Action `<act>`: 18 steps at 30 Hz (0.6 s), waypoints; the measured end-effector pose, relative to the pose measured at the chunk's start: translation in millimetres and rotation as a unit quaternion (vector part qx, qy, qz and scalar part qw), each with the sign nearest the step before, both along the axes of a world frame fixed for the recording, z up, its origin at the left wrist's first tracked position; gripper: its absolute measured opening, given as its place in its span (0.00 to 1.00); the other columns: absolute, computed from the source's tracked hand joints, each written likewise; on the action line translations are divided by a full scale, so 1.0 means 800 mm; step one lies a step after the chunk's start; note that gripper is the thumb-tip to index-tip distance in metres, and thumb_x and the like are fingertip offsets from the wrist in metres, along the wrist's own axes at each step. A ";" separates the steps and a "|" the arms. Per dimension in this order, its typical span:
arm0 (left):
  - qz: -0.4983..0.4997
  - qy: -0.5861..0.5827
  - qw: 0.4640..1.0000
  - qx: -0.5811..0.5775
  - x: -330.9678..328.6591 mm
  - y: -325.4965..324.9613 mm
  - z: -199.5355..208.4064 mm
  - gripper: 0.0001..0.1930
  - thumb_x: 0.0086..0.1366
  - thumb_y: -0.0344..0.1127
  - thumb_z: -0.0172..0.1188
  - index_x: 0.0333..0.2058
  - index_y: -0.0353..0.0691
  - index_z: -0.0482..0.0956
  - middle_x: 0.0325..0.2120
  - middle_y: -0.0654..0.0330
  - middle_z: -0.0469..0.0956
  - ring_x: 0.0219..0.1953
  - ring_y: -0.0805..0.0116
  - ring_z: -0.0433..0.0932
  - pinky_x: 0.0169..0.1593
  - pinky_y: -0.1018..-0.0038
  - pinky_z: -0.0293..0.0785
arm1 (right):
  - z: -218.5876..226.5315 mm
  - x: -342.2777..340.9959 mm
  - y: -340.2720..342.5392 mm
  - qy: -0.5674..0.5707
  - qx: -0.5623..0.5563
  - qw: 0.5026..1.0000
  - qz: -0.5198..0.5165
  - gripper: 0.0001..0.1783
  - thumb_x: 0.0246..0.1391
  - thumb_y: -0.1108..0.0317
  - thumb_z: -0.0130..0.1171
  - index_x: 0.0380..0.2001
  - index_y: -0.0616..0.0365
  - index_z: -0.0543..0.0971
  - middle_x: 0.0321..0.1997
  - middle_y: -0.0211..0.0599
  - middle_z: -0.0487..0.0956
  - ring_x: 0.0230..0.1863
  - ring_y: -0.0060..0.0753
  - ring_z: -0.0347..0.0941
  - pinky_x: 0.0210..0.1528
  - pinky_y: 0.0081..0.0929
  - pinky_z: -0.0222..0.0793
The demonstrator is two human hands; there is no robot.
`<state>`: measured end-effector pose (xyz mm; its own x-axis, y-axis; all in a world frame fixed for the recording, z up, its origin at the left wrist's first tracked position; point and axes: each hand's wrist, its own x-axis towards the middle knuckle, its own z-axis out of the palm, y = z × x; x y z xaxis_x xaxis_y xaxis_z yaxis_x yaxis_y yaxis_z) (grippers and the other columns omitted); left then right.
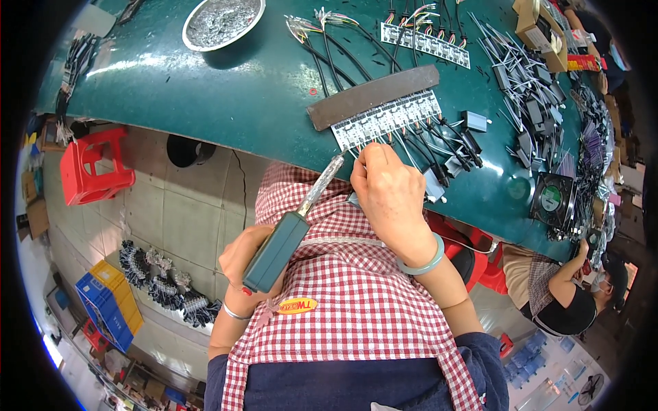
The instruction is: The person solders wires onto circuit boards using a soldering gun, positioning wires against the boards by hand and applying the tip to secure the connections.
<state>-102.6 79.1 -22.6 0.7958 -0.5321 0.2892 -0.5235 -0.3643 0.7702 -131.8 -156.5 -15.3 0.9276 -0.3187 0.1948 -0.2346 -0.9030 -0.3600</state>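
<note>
My left hand (243,255) is wrapped round the boxy green handle of a soldering iron (279,248). The iron's silvery shaft points up and right, its tip at the near left corner of a white circuit board panel (387,118). Close to that tip, my right hand (389,188) is closed in a pinch over the panel's near edge; thin wires show by its fingertips, but its exact grip is hidden. A long brown bar (373,96) lies along the panel's far side. Black cables with grey connector housings (439,154) trail from the panel's near right side.
A metal bowl (224,24) of grey, crumpled-looking material stands at the far left of the green table (171,96). Another board panel (425,45) with cables lies farther back. Piled cables (534,96) and a fan (554,198) are at right. A co-worker (565,291) sits there; a red stool (98,166) stands left.
</note>
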 end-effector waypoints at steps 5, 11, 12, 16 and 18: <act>-0.029 -0.002 0.999 -0.020 0.004 -0.003 -0.007 0.10 0.48 0.23 0.68 0.31 0.27 0.80 0.30 0.49 0.82 0.29 0.57 0.84 0.31 0.72 0.79 | 0.000 0.000 0.000 0.000 0.002 1.000 -0.001 0.08 0.47 0.78 0.63 0.26 0.59 0.73 0.24 0.41 0.77 0.20 0.46 0.75 0.20 0.38 0.69; -0.038 -0.002 0.999 -0.013 0.009 -0.007 -0.004 0.11 0.48 0.23 0.67 0.32 0.28 0.80 0.30 0.49 0.82 0.29 0.57 0.84 0.31 0.73 0.78 | -0.002 0.000 0.001 0.001 0.003 1.000 -0.007 0.08 0.47 0.78 0.63 0.26 0.58 0.72 0.24 0.40 0.77 0.19 0.47 0.75 0.20 0.38 0.69; -0.038 -0.002 0.999 -0.013 0.010 -0.007 -0.004 0.11 0.48 0.23 0.67 0.32 0.28 0.80 0.30 0.49 0.82 0.29 0.57 0.84 0.31 0.73 0.78 | -0.003 0.000 0.000 -0.001 0.001 1.000 -0.007 0.08 0.47 0.78 0.63 0.26 0.58 0.72 0.23 0.40 0.77 0.19 0.46 0.75 0.20 0.38 0.69; -0.037 0.000 0.999 -0.017 0.012 -0.010 -0.001 0.11 0.47 0.22 0.67 0.31 0.29 0.78 0.28 0.50 0.80 0.27 0.59 0.82 0.30 0.73 0.76 | -0.003 0.001 0.001 -0.004 -0.004 1.000 -0.009 0.08 0.46 0.78 0.63 0.26 0.58 0.72 0.23 0.40 0.77 0.19 0.46 0.75 0.20 0.38 0.69; -0.038 0.000 0.999 -0.021 0.013 -0.010 0.000 0.10 0.47 0.22 0.67 0.30 0.30 0.77 0.27 0.50 0.80 0.26 0.59 0.82 0.29 0.74 0.76 | -0.003 0.001 0.001 -0.006 -0.002 1.000 -0.007 0.08 0.46 0.78 0.63 0.26 0.58 0.72 0.23 0.40 0.77 0.19 0.47 0.75 0.20 0.38 0.69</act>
